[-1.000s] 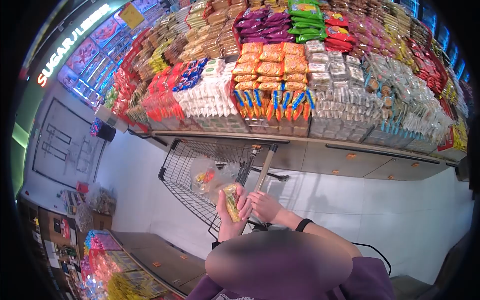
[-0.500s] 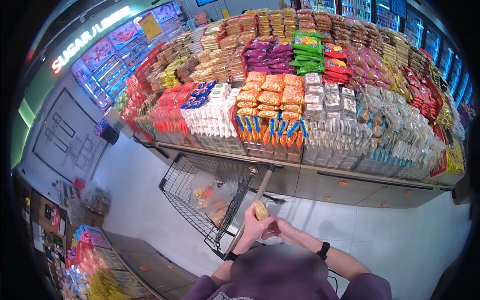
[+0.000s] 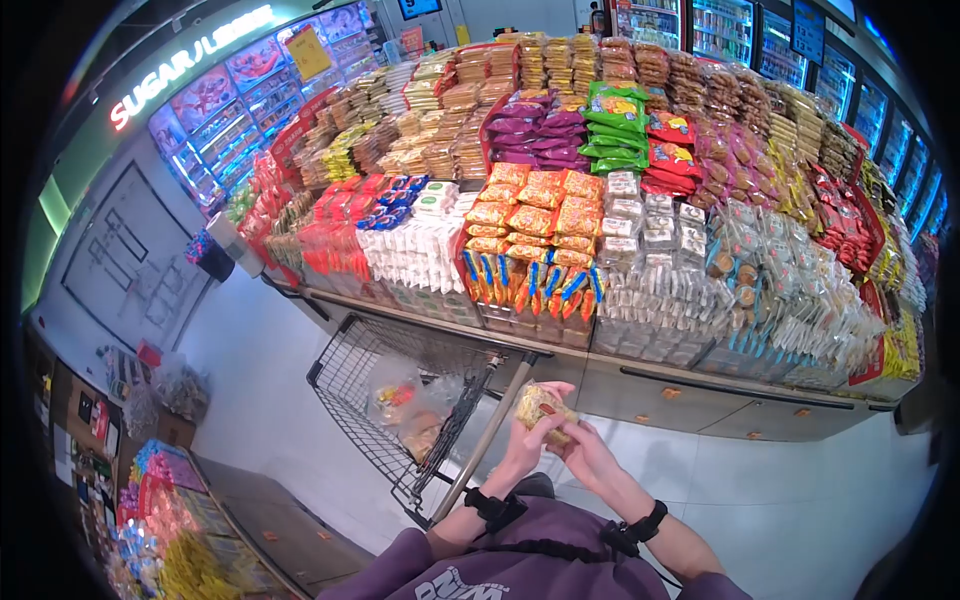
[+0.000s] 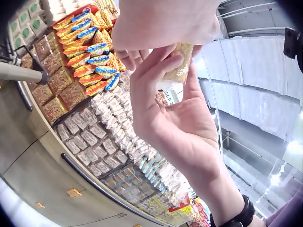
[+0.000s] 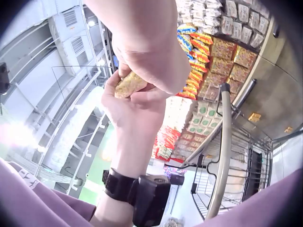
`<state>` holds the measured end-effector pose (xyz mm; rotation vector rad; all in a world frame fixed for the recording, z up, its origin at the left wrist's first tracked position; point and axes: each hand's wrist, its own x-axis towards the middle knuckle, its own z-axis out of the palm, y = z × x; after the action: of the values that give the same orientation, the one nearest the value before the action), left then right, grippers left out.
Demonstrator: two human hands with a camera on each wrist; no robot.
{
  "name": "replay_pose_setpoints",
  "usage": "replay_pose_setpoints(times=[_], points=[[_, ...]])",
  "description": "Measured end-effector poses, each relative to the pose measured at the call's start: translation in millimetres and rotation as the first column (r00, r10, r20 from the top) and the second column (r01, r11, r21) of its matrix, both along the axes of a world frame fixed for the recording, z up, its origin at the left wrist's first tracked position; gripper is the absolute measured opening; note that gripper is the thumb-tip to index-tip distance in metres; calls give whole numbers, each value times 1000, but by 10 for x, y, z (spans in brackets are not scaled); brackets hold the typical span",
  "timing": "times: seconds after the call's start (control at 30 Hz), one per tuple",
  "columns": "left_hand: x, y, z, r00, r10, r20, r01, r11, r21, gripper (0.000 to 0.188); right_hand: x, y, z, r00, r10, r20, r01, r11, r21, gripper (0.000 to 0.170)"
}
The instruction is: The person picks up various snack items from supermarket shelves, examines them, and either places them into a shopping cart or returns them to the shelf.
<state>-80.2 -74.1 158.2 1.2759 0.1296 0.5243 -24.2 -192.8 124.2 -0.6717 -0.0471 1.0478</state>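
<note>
Both hands hold a small clear-wrapped snack pack (image 3: 538,400), yellowish with a brownish-red patch, in front of the body and to the right of the cart handle in the head view. My left hand (image 3: 524,446) grips it from the left, thumb across its near face. On the other side my right hand (image 3: 592,458) pinches its lower right edge with bent fingers. The left wrist view shows the pack (image 4: 182,64) between the right hand's (image 4: 175,118) fingers, partly hidden by my left hand. In the right wrist view, the left hand's (image 5: 135,109) fingers wrap round its end.
A wire shopping cart (image 3: 345,400) stands at left, with clear bags (image 3: 398,393) of food in it and its handle (image 3: 485,440) near the left forearm. Ahead runs a long display counter (image 3: 640,385) piled with packets (image 3: 535,220). Another stocked counter (image 3: 250,510) is at lower left.
The hands and pack have moved right, away from over the cart. The right hand has come from beside the cart handle onto the pack, whose broad face now shows again.
</note>
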Motion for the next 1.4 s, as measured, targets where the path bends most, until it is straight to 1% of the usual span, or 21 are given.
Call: replay_pose_setpoints(times=[0.1, 0.2, 0.3, 0.4, 0.43, 0.53, 0.57, 0.67, 0.7, 0.77, 0.83, 0.93, 1.07, 1.1, 1.2, 1.23, 1.33, 1.37, 1.4], points=[[161, -33, 85, 998, 9, -69, -9, 1000, 2, 23, 227, -46, 185, 992, -97, 86, 99, 995, -19, 26], [289, -9, 329, 984, 71, -164, -48, 989, 141, 28, 453, -65, 240, 974, -151, 167, 157, 987, -21, 28], [459, 15, 376, 986, 93, -139, -73, 988, 139, 35, 628, -53, 470, 955, -195, 224, 210, 976, -48, 32], [639, 66, 462, 988, 105, -116, -96, 992, 77, 36, 836, 29, 579, 941, -241, 239, 261, 964, -57, 35], [715, 99, 475, 988, 110, -106, -104, 992, 65, 39, 916, 67, 658, 939, -254, 232, 282, 954, -98, 37], [939, 220, 555, 994, 104, -23, -104, 994, 20, 42, 1198, 172, 875, 897, -300, 324, 322, 947, -16, 38], [1032, 262, 557, 995, 99, -1, -99, 995, -21, 44, 1294, 213, 1008, 885, -329, 328, 360, 932, -36, 39], [1312, 348, 724, 998, 56, -3, -56, 996, -73, 45, 1624, 303, 1225, 854, -364, 370, 408, 912, -44, 41], [1404, 371, 813, 999, 41, -18, -42, 996, -74, 45, 1699, 340, 1309, 840, -381, 387, 420, 907, -19, 40], [1611, 424, 921, 1000, 7, 23, -6, 999, -53, 44, 1865, 412, 1455, 820, -402, 407, 424, 905, 39, 38], [1786, 503, 934, 998, -16, 53, 17, 1000, -8, 43, 2026, 497, 1470, 802, -417, 427, 424, 902, 85, 35], [2003, 567, 956, 994, 69, 87, -66, 997, -39, 40, 2194, 586, 1453, 808, -408, 425, 394, 911, 125, 38], [2172, 595, 938, 990, 134, 54, -128, 988, -89, 40, 2390, 652, 1325, 727, -327, 603, 359, 930, 72, 39], [2196, 599, 926, 988, 146, 51, -143, 988, -65, 41, 2435, 654, 1342, 738, -306, 602, 352, 935, 45, 37], [2245, 608, 967, 988, 153, 18, -153, 988, -26, 41, 2587, 707, 1364, 770, -281, 573, 302, 952, 61, 35], [2265, 616, 982, 988, 157, -3, -157, 988, 13, 39, 2629, 727, 1374, 756, -279, 592, 299, 952, 67, 37], [2320, 632, 1012, 982, 189, -17, -187, 978, 88, 38, 2726, 776, 1452, 767, -282, 576, 286, 954, 86, 41], [2319, 624, 1045, 982, 188, -27, -187, 982, 34, 35, 2764, 788, 1466, 775, -267, 573, 258, 961, 99, 44], [2319, 638, 1055, 981, 190, -40, -188, 981, 48, 34, 2790, 805, 1492, 764, -258, 591, 246, 964, 102, 44]])
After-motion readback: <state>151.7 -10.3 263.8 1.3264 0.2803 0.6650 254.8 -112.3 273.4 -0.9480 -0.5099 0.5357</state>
